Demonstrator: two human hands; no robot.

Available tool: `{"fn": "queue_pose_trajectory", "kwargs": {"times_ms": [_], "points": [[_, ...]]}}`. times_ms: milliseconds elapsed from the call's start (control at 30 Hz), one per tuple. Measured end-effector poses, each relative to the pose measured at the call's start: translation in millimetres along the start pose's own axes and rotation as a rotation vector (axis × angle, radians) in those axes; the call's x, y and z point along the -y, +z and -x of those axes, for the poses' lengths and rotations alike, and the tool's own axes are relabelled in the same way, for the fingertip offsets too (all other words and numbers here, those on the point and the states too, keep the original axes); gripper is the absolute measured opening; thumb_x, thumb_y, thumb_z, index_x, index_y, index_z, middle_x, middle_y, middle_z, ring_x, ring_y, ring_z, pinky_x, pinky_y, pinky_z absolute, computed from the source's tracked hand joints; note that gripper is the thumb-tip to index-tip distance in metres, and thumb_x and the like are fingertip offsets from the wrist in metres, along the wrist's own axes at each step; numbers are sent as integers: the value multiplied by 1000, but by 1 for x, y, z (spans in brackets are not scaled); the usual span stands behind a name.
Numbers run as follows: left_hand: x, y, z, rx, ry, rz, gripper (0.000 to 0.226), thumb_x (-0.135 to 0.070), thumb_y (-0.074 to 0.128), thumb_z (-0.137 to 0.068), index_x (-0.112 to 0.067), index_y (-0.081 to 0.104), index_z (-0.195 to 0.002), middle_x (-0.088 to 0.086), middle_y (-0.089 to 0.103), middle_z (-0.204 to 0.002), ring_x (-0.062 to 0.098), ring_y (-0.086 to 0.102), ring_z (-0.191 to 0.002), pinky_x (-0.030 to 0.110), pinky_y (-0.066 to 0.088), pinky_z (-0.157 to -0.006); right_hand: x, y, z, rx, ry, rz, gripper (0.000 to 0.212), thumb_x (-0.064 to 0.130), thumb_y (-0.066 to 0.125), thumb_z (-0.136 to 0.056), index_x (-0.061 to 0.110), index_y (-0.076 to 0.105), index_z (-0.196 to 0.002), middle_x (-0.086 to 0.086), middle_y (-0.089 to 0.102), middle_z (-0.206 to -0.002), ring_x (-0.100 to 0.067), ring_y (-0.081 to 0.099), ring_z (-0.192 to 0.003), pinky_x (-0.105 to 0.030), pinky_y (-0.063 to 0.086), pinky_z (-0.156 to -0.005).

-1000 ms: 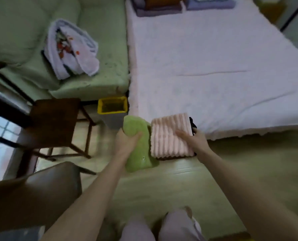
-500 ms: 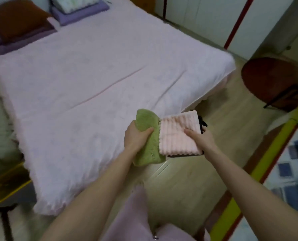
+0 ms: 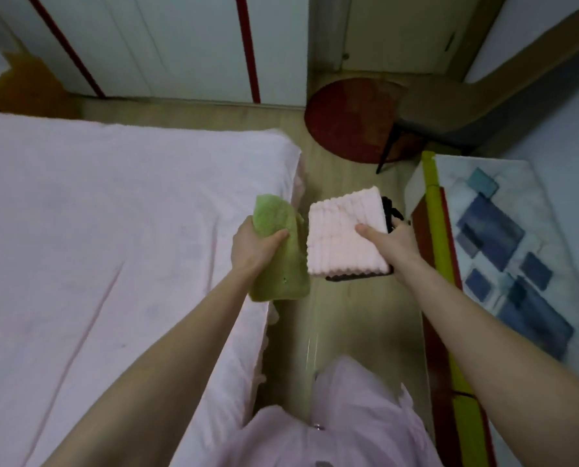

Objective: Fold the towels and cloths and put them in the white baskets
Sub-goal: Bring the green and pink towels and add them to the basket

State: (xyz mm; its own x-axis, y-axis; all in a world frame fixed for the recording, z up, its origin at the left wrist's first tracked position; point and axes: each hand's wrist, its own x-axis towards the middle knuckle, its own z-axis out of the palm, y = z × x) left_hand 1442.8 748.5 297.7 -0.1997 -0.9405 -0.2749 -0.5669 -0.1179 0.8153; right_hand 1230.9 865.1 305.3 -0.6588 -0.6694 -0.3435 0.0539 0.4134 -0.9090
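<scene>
Green cloth (image 3: 278, 251): folded, fuzzy, hanging limp from my left hand (image 3: 252, 246), at 9 o'clock of the pink towel (image 3: 343, 234). Pink towel: ribbed, folded square, lying flat on a dark cloth (image 3: 387, 210), gripped in my right hand (image 3: 391, 242).

Bed (image 3: 112, 247) on the left, mat (image 3: 504, 257) on the right, floor strip (image 3: 345, 318) between, two held cloths above it (side by side), stool (image 3: 352, 119) beyond, wardrobe (image 3: 166, 45) behind.

No words, labels, brands or numbers can be read anywhere in the frame; every surface is unmarked or blurred.
</scene>
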Motion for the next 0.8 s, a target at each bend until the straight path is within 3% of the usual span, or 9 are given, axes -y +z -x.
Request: {"fn": "queue_pose_trajectory", "kwargs": {"times_ms": [233,367,633,800], "points": [[-97,78,-181,139,93,-31,53,-42,76,-76,-18,57,-118,1,65,-113,23,62,-103,44,52,-92,37,-16,-174,-168,60,-26,57,28,80,-77,15,57,-127,0,65,-111,-19,63,-96,-37,53,-85],[-154,109,-283,124,86,-13,51,-43,76,-76,-18,58,-116,0,66,-109,23,62,-100,44,52,-91,78,-23,-291,-191,90,38,77,49,80,-61,21,55,-129,-2,67,-116,-23,65,-98,-47,55,-89],[-250,158,-481,119,31,13,63,-45,78,-74,-15,55,-124,4,66,-113,25,64,-101,46,53,-91,179,-13,-500,-180,67,98,72,39,81,-75,14,50,-135,-6,63,-119,-27,63,-101,-47,54,-88],[-312,208,-613,162,43,22,60,-40,77,-78,-13,54,-126,4,64,-113,24,62,-103,38,52,-88,223,-9,-636,-204,52,103,71,36,80,-76,12,49,-135,-9,62,-123,-27,61,-105,-48,52,-92]]}}
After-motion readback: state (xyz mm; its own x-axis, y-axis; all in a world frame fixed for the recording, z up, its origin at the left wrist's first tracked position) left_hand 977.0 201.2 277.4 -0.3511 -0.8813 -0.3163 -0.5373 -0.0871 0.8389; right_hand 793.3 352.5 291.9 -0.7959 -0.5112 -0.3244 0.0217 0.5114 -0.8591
